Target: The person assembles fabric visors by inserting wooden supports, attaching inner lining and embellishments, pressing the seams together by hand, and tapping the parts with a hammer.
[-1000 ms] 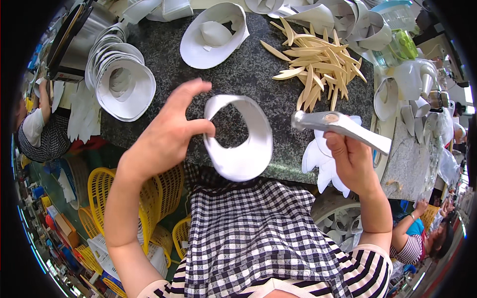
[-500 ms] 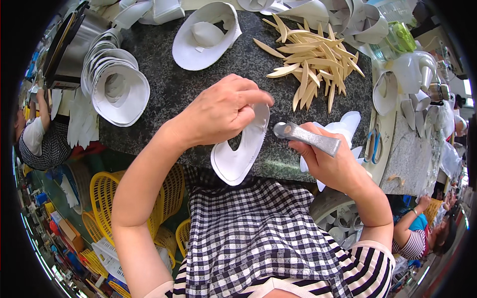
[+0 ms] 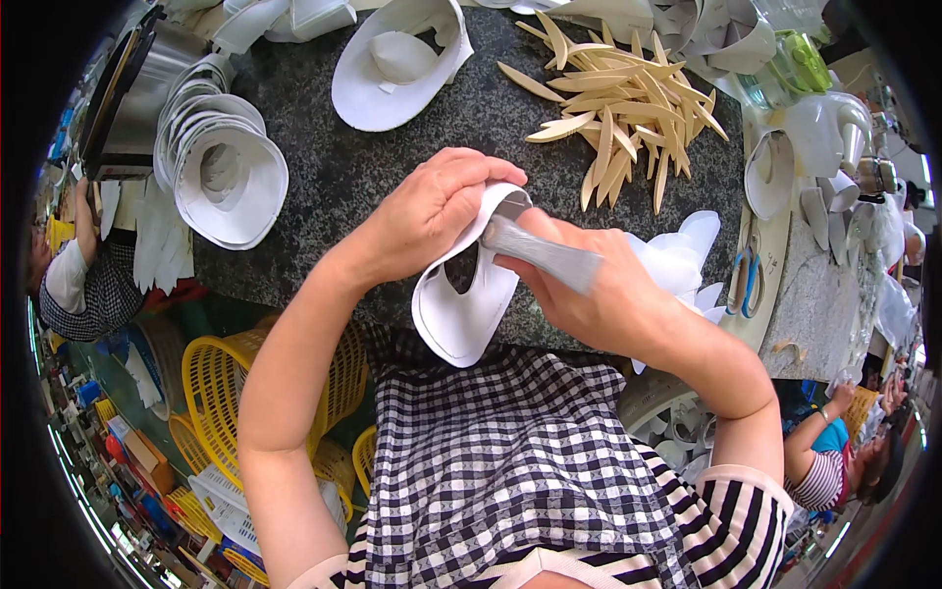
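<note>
A white shoe upper point(image 3: 453, 319) with a cut-out opening stands near the table's front edge. My left hand point(image 3: 424, 213) is closed round its far end, fingers over the top. In my right hand point(image 3: 613, 290) is a grey metal hammer point(image 3: 549, 257), gripped close to its head, with the flared end toward my wrist. The hammer's narrower end rests at the upper's rim, beside the opening; whether it presses on the material I cannot tell. My right fingertips are partly hidden behind the hammer and the upper.
Curved beige strips point(image 3: 628, 103) lie heaped at the far right of the dark speckled table point(image 3: 314, 177). Nested white uppers point(image 3: 231, 187) stand at the left, another upper point(image 3: 397, 69) at the back. White pieces point(image 3: 677, 257) and scissors point(image 3: 748, 280) lie right; yellow baskets point(image 3: 221, 402) sit below left.
My right hand has brought the hammer left, from apart to the upper's rim. My left fingers, earlier curled with the index out, have closed round the far end; the upper has tilted slightly.
</note>
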Available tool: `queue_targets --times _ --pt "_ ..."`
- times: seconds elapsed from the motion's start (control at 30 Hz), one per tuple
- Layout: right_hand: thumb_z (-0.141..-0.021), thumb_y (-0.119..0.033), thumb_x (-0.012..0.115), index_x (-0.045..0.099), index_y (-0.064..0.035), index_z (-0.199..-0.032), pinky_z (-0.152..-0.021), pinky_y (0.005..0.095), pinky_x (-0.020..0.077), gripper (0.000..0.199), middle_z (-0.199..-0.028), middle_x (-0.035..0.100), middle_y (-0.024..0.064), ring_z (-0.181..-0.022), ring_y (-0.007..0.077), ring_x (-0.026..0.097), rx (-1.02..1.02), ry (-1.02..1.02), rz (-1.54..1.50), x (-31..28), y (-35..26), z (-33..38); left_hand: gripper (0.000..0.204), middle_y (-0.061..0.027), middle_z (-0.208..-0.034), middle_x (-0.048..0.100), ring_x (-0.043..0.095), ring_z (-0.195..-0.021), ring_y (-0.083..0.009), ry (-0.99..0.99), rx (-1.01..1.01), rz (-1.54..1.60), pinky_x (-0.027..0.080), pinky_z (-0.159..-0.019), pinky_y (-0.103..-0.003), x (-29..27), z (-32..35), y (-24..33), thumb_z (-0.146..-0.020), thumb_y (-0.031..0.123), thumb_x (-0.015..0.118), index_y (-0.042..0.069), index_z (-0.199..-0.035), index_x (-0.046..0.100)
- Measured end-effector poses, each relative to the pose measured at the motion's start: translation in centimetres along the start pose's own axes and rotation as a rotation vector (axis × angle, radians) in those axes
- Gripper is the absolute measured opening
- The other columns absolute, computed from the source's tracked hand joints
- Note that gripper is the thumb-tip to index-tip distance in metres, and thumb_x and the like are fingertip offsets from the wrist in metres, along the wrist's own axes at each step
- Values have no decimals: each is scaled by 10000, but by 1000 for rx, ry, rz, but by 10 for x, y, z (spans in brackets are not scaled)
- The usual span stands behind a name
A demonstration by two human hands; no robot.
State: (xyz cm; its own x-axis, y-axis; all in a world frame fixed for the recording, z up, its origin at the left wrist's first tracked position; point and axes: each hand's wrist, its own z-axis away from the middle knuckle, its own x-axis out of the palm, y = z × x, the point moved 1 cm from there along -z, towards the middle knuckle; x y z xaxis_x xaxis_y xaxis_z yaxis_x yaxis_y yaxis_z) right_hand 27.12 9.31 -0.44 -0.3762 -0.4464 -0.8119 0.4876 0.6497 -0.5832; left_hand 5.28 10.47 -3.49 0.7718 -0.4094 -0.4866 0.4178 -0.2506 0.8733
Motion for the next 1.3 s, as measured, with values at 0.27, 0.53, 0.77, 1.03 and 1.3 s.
queue_targets --times 0.27,0.53,0.77,1.03,1.3 --pt "-970 -206 597 499 -31 -1079 -517 507 509 229 -721 651 172 -621 393 671 116 -137 42 1 -3 16 369 -133 -1313 627 538 -1262 -281 4 41 5 398 -1107 -392 1 5 2 -971 162 437 26 -1246 642" --pt "-926 -82 690 691 -45 -1113 -690 318 545 190 -923 698 124 -813 253 714 308 454 55 -67 37 72 418 -120 -1369 588 614 -1194 -210 415 -112 -12 541 -977 -340 -15 63 16 -985 -50 440 22 -1383 545" --pt "-978 -167 612 576 -106 -1268 -756 465 523 298 -1024 641 129 -899 361 649 613 398 685 -38 138 105 528 -154 -1552 343 380 -1412 -238 896 -154 0 295 -1204 -384 51 77 -20 -1061 56 411 10 -1561 246" --pt "-737 58 676 672 32 -1100 -865 432 560 364 -1134 651 170 -997 340 668 -213 405 79 -11 -6 34 451 -113 -1360 586 498 -1356 -278 392 147 -944 106 -1258 -467 16 106 27 -841 10 565 10 -1287 634" --pt "-810 -316 744 526 -37 -1419 -1034 392 459 704 -1442 484 104 -1273 252 514 -255 50 202 74 -9 3 403 -106 -1260 654 612 -1223 -259 145 176 -937 461 -1093 -457 18 133 -6 -838 68 574 5 -1218 693"
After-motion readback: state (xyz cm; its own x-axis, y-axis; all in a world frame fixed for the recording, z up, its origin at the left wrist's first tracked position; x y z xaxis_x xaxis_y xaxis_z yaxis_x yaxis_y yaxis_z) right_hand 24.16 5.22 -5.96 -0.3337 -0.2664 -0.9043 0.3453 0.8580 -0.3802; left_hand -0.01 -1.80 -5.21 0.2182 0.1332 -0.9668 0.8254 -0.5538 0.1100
